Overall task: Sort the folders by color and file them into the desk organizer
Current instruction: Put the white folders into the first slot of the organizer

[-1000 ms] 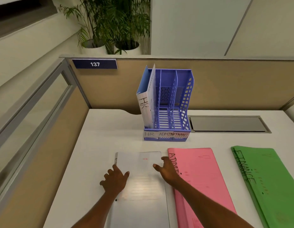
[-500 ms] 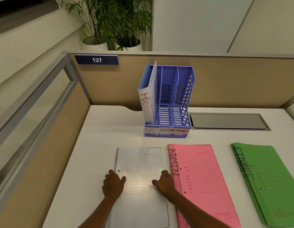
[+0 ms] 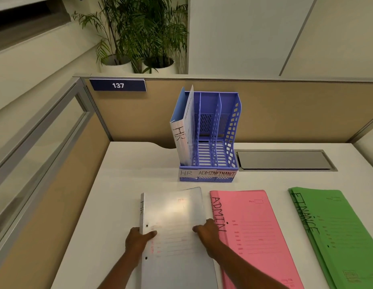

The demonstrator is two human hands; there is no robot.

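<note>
Hands hold the white folder (image 3: 173,222) by its two long edges. The left hand (image 3: 137,240) grips the spine side, thumb curled over the cover beside a punch hole and fingers tucked under. The right hand (image 3: 208,231) clasps the opposite edge, its knuckles lying over the near margin of the pink folder (image 3: 254,236) marked ADMIN. Half a second ago both palms lay flat on the cover; now they have slid out to the sides and closed on it. The folder's far end has turned slightly and looks raised, though I cannot tell whether it has left the table (image 3: 129,174).

The white folder's right edge runs just beside the pink one, almost touching. The green folders (image 3: 338,236) marked FINANCE lie fanned well apart to the right, running off the near edge of view. A band of table surface shows between the white folder's far edge and the front lip of the organizer (image 3: 218,122), which carries HR, ADMIN and FINANCE labels. A filed folder (image 3: 183,140) marked HR stands tilted in the left slot. A grey hatch (image 3: 283,160) sits flush just right of the organizer. The partition (image 3: 296,113) closes off the back and left edges of the table.
</note>
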